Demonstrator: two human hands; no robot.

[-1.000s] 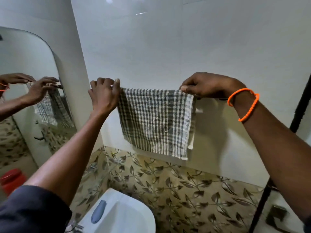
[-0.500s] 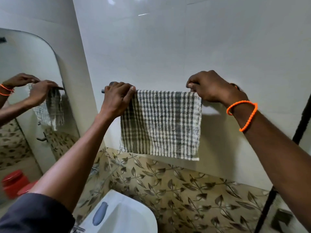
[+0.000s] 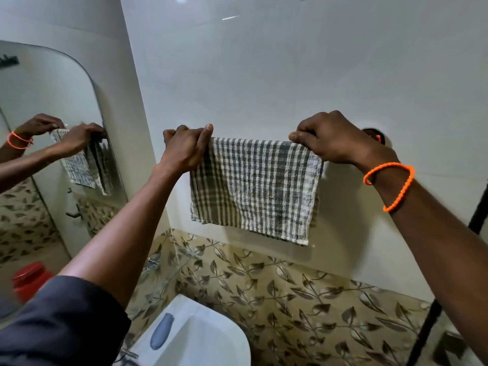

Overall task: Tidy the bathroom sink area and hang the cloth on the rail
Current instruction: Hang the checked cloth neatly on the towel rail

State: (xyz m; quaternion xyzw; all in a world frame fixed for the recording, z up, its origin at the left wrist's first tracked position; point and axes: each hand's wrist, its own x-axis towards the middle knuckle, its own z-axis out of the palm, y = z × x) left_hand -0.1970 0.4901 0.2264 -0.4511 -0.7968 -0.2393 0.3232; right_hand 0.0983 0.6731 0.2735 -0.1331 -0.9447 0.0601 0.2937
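Note:
A grey-and-white checked cloth (image 3: pixel 256 188) hangs folded over the wall rail, which is almost wholly hidden; only its left end (image 3: pixel 181 127) and its right wall mount (image 3: pixel 371 133) show. My left hand (image 3: pixel 186 149) pinches the cloth's top left corner at the rail. My right hand (image 3: pixel 330 140), with an orange bracelet on its wrist, grips the top right corner. The cloth is spread flat between both hands, its lower edge slanting down to the right.
A white sink (image 3: pixel 200 336) with a grey-blue object (image 3: pixel 161 331) on its rim sits below. A mirror (image 3: pixel 47 143) on the left wall reflects my hands and a red container (image 3: pixel 29 281). A black frame (image 3: pixel 449 273) runs along the right edge.
The cloth has been smoothed out along the rail and now hangs flatter and more evenly. My left hand has shifted from beside the cloth onto its top left corner.

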